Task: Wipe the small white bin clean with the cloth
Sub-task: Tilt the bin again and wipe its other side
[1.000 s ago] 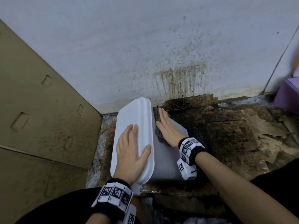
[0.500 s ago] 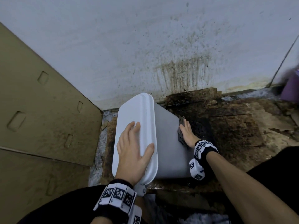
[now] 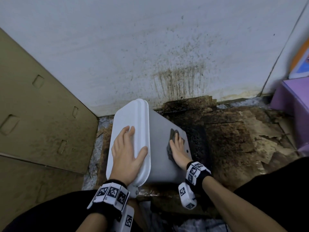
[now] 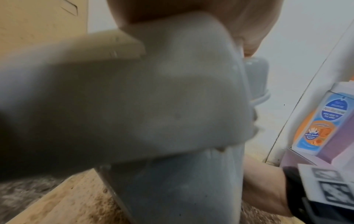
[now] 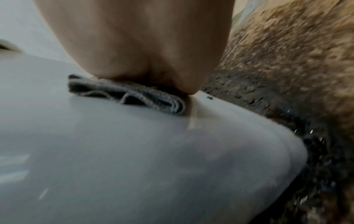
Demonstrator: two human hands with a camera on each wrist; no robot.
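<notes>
Evidently, the bin (image 3: 160,148) lay tilted on stained cardboard (image 3: 234,131); the left hand (image 3: 127,156) pressed flat on its lid, the right hand (image 3: 178,151) flat on the cloth (image 3: 172,134). Firm, overlapping strokes appeared advisable.

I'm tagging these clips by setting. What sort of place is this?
Probably a grimy utility or storage corner indoors: a stain-spattered white wall, soiled cardboard sheets laid over the floor, and a labelled cleaning-product carton beside the bin.
</notes>
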